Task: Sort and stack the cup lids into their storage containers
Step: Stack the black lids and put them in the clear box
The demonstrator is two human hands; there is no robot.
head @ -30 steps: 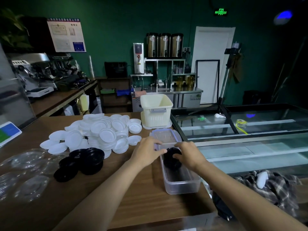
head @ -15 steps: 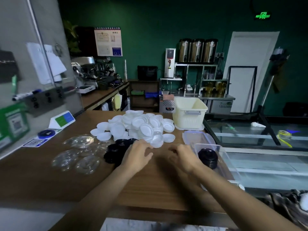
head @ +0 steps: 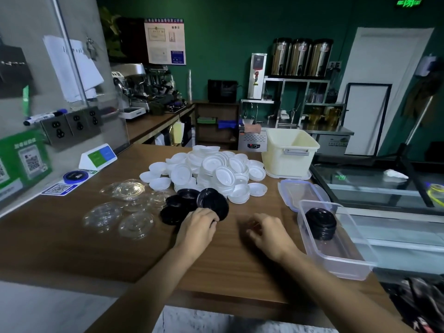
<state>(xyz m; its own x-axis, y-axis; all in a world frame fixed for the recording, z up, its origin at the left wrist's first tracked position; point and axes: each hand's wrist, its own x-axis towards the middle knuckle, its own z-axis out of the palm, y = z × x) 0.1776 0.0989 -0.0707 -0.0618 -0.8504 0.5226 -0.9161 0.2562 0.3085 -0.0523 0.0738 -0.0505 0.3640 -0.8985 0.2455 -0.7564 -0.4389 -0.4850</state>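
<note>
The left hand curls its fingers round the near rim of a tilted black lid, at the edge of the pile of black lids just beyond it. The right hand hovers over the table with loosely curled fingers, holding nothing. Right of that hand, a clear container holds a stack of black lids. White lids are heaped beyond both hands, and clear lids lie left of the left hand.

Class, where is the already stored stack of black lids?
Head view, right side: the stack of black lids stands inside the clear container, right of the right hand.
</note>
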